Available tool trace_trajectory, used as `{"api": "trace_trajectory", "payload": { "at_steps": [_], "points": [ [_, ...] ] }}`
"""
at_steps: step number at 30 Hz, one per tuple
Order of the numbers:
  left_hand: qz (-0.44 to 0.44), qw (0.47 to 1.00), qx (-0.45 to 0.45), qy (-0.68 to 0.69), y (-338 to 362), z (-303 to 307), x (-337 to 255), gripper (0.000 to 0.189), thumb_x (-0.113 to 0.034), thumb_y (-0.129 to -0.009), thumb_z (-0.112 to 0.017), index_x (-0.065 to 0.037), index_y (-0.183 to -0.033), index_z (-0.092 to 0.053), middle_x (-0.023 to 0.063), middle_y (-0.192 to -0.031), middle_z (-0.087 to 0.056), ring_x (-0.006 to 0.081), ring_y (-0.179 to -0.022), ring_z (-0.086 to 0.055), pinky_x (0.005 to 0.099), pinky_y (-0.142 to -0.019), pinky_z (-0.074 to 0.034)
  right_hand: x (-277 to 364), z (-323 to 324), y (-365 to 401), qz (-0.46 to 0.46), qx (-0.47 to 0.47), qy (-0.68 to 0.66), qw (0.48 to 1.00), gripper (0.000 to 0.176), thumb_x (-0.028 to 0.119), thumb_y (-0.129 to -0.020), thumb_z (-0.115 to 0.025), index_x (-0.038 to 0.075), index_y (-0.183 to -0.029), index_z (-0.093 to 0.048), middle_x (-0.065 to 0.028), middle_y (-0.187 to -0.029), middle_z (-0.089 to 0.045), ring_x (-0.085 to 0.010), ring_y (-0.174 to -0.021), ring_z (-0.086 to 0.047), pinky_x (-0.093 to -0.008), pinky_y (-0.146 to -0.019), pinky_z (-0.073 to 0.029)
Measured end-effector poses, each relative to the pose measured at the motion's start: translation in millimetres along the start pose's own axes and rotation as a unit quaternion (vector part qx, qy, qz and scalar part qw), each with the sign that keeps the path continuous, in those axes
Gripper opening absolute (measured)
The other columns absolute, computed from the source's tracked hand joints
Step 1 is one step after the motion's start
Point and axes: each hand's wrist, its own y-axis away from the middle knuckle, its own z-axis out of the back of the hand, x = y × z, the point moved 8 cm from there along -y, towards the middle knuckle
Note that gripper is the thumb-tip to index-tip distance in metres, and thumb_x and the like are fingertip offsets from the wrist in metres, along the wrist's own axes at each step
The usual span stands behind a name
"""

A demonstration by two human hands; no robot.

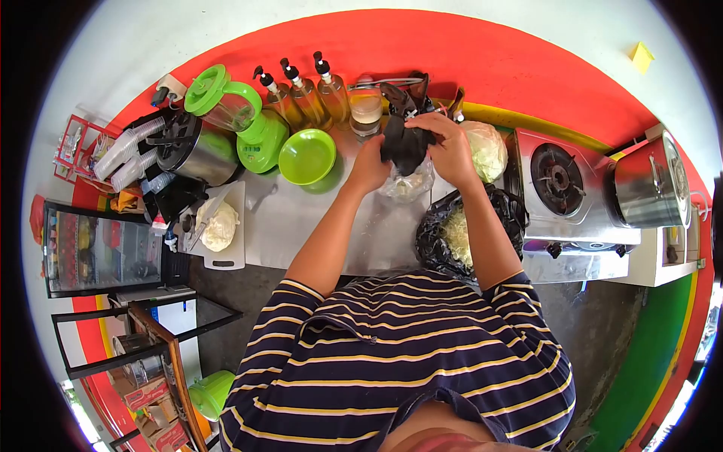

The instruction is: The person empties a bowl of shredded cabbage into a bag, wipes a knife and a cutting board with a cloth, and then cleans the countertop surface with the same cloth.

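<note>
Steel counter [301,218], crinkly black bag [407,145] in hands [369,162] [452,151]

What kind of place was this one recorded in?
Probably a small food or drink stall's prep counter: a gas stove, a green blender and stacked plastic cups line it. The left hand and right hand hold a black bag.

Green bowl [306,156] beside blender [242,117].
</note>
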Motion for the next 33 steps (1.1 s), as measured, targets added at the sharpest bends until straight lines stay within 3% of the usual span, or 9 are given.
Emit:
{"api": "trace_trajectory", "payload": {
  "at_steps": [4, 9, 13, 15, 19, 22, 24, 27, 33],
  "points": [
    [0.065, 0.989, 0.028, 0.129, 1.7, -5.5, 15.0, 0.033, 0.002, -0.082, -0.067, 0.001, -0.115, -0.067, 0.0184, -0.115, -0.072, 0.0294, -0.106, -0.07, 0.0398, -0.092, -0.053, 20.4, 14.2, -3.6, -0.003, -0.045, -0.046, 0.998, 0.052, -0.021, -0.071, -0.049, 0.001, -0.111, -0.074, -0.0138, -0.108, -0.072, -0.0276, -0.105, -0.069, -0.0319, -0.094, -0.053],
    [-0.029, 0.991, -0.023, 0.132, -5.7, -2.2, -0.4, 0.034, 0.003, -0.082, -0.065, -0.001, -0.116, -0.067, 0.0122, -0.101, -0.074, 0.0216, -0.09, -0.072, 0.033, -0.078, -0.056, 5.7, 14.5, -0.9, -0.055, -0.023, -0.025, 0.998, 0.051, -0.02, -0.074, -0.049, 0.002, -0.112, -0.074, -0.0136, -0.109, -0.072, -0.0259, -0.103, -0.07, -0.0328, -0.092, -0.053],
    [-0.024, 0.988, -0.058, 0.14, -4.5, -1.4, 4.3, 0.03, -0.001, -0.079, -0.069, 0.0, -0.109, -0.067, 0.0164, -0.1, -0.072, 0.0302, -0.093, -0.071, 0.0387, -0.08, -0.055, 6.8, 16.3, 5.5, -0.097, -0.051, -0.065, 0.992, 0.049, -0.019, -0.074, -0.051, 0.002, -0.111, -0.075, -0.0148, -0.106, -0.071, -0.0284, -0.1, -0.069, -0.0342, -0.089, -0.054],
    [0.016, 0.988, -0.049, 0.146, -4.1, -4.6, 15.4, 0.029, -0.001, -0.079, -0.068, 0.001, -0.108, -0.066, 0.0169, -0.098, -0.071, 0.031, -0.092, -0.07, 0.0389, -0.081, -0.054, 17.9, 11.3, 3.5, -0.074, 0.016, 0.12, 0.99, 0.045, -0.018, -0.075, -0.053, 0.001, -0.109, -0.075, -0.0158, -0.103, -0.071, -0.03, -0.097, -0.07, -0.0357, -0.087, -0.054],
    [0.035, 0.985, -0.009, 0.17, -2.5, -14.5, 23.3, 0.031, 0.0, -0.079, -0.067, 0.001, -0.11, -0.066, 0.0176, -0.097, -0.071, 0.0316, -0.094, -0.071, 0.0397, -0.081, -0.055, 23.3, 18.5, 8.1, -0.026, -0.058, 0.134, 0.989, 0.039, -0.018, -0.078, -0.055, 0.0, -0.107, -0.075, -0.0162, -0.103, -0.071, -0.0304, -0.095, -0.071, -0.0365, -0.088, -0.054],
    [0.005, 0.983, -0.028, 0.181, -18.8, -10.7, 23.5, 0.033, 0.0, -0.08, -0.067, 0.001, -0.113, -0.066, 0.0182, -0.098, -0.072, 0.0321, -0.098, -0.072, 0.0396, -0.084, -0.055, 23.5, 21.2, 6.3, -0.021, -0.068, 0.131, 0.989, 0.026, -0.015, -0.086, -0.056, -0.002, -0.1, -0.073, -0.0134, -0.101, -0.073, -0.0257, -0.095, -0.071, -0.0347, -0.087, -0.055],
    [-0.032, 0.982, -0.039, 0.181, -21.6, -8.8, 21.8, 0.034, 0.006, -0.084, -0.064, -0.001, -0.117, -0.065, 0.0111, -0.105, -0.072, 0.0194, -0.097, -0.069, 0.0327, -0.085, -0.056, 0.8, 13.2, 8.8, -0.06, -0.047, 0.095, 0.993, 0.023, -0.014, -0.088, -0.057, -0.002, -0.098, -0.073, -0.0118, -0.1, -0.073, -0.0231, -0.095, -0.071, -0.0338, -0.087, -0.055],
    [0.02, 0.976, 0.058, 0.21, -20.5, -11.9, 6.7, 0.041, 0.006, -0.083, -0.065, -0.002, -0.123, -0.062, 0.0094, -0.111, -0.071, 0.0205, -0.107, -0.067, 0.0355, -0.095, -0.053, -12.2, 5.1, 12.8, -0.12, -0.054, 0.037, 0.991, 0.016, -0.015, -0.09, -0.058, -0.003, -0.093, -0.07, -0.0087, -0.1, -0.073, -0.0171, -0.097, -0.069, -0.0314, -0.091, -0.053],
    [-0.153, 0.925, 0.002, 0.347, -30.8, 32.2, -57.6, 0.063, -0.012, -0.082, -0.081, -0.003, -0.139, -0.058, 0.0192, -0.129, -0.068, 0.0269, -0.126, -0.062, 0.0384, -0.109, -0.046, 34.7, 1.0, -3.4, -0.064, -0.027, 0.027, 0.997, 0.017, -0.017, -0.093, -0.055, -0.003, -0.088, -0.064, -0.0103, -0.109, -0.072, -0.0184, -0.106, -0.067, -0.0299, -0.097, -0.051]
  ]
}}
